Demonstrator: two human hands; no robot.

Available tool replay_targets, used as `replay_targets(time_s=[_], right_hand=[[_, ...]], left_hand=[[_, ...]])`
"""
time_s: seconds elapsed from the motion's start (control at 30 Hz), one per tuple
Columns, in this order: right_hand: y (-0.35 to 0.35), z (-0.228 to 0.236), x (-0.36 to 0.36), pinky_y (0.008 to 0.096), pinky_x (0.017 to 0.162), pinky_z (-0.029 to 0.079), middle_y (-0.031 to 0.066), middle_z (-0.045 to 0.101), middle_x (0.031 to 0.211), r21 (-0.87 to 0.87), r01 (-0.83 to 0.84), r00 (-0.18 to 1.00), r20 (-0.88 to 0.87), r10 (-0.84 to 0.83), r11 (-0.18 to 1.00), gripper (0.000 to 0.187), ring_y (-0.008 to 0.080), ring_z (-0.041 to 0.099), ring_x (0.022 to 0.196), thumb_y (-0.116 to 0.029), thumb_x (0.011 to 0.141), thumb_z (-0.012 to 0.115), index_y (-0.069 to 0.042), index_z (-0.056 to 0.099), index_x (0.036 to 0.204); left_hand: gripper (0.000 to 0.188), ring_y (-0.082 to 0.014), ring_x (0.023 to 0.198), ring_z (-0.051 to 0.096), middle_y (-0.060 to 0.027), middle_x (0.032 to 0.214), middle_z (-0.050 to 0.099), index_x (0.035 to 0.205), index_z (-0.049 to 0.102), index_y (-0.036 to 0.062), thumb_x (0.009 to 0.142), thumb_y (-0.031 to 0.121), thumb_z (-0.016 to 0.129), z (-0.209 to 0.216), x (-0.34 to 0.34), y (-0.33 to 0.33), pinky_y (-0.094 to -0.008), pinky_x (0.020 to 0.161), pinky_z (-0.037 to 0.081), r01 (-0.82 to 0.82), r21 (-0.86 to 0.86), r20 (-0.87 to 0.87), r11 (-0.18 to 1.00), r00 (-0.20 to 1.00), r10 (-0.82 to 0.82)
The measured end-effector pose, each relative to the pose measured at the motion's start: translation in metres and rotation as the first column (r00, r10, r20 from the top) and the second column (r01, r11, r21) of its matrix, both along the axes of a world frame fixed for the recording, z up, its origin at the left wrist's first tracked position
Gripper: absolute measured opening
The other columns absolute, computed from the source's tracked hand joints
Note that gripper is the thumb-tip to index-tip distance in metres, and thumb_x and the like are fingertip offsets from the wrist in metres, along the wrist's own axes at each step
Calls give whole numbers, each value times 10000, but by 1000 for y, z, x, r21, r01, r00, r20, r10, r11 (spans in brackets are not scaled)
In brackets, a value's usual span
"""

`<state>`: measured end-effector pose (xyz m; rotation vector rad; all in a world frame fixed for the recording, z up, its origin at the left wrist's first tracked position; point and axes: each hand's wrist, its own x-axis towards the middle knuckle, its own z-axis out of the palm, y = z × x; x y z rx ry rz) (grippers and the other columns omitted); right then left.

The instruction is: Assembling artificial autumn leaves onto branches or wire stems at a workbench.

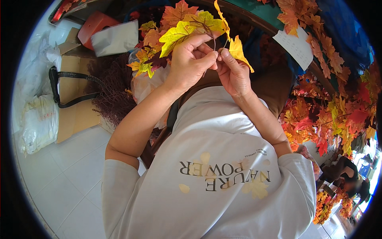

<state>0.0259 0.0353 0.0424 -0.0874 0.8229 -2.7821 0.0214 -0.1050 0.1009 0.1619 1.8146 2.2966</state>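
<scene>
My left hand [190, 63] is closed, fingertips pinching a thin brown stem [215, 41] that curves up from them. Around that hand are artificial maple leaves: a yellow-green leaf [175, 38] and an orange leaf [180, 15]. My right hand [235, 76] meets it in front of my lap, thumb and fingers pressed together on the stem of a yellow-orange leaf [239, 51]. Another yellow leaf [222, 18] stands nearly edge-on above both hands. The fingertips almost touch, and the exact point where the stems meet is hidden between them.
On the left lie a cardboard box [75, 113] with a black strap [81, 74], a bundle of dark brown stems [113, 89] and an orange-red container [95, 28]. A written sheet [296, 47] lies at the table edge. Leaf garlands [310, 119] hang on the right; another person [342, 173] sits beyond.
</scene>
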Motion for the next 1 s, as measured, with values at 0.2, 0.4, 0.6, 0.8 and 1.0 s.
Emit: replay_targets(time_s=[0.2, 0.4, 0.6, 0.8, 1.0], right_hand=[[-3, 5, 6, 249, 707, 491, 40, 617, 860, 76, 106, 994, 14, -107, 991, 98, 120, 592, 776, -100, 908, 550, -19, 591, 944], [-1, -4, 6, 271, 773, 510, 39, 621, 899, 13, 73, 997, -19, -73, 997, 98, 126, 600, 832, -76, 888, 580, -29, 587, 974], [0, -4, 6, 279, 796, 507, 43, 623, 917, 27, 93, 996, -17, -92, 995, 108, 124, 599, 836, -77, 883, 588, -33, 587, 982], [0, -5, 7, 281, 792, 511, 52, 627, 927, 49, 121, 993, -9, -120, 991, 126, 134, 603, 842, -71, 874, 600, -24, 584, 990], [1, -1, 9, 277, 733, 517, 56, 623, 891, 81, 140, 990, -45, -137, 987, 122, 146, 601, 796, -74, 871, 606, -6, 585, 970]], left_hand=[[411, -90, 642, 581, -42, 799, 584, 1206, 480, -52, 816, -23, 608, -3, 2, 0, -185, 567, 473, 16, 38, -54, 999, 998, -14], [374, -88, 648, 584, -48, 813, 586, 1176, 493, -45, 823, -10, 611, -1, 1, 0, -180, 545, 465, 24, 29, -45, 999, 999, -23], [347, -84, 648, 585, -44, 813, 586, 1157, 496, -37, 830, -5, 608, -3, 2, 0, -174, 520, 452, 26, 19, -75, 999, 997, -24], [341, -86, 645, 589, -48, 817, 590, 1155, 497, -32, 833, -1, 606, -3, 1, 1, -174, 497, 443, 38, 0, -84, 999, 996, -38], [322, -101, 647, 596, -55, 831, 598, 1143, 503, -29, 842, 14, 608, -5, 1, 3, -194, 488, 454, 61, -10, -110, 998, 992, -62]])
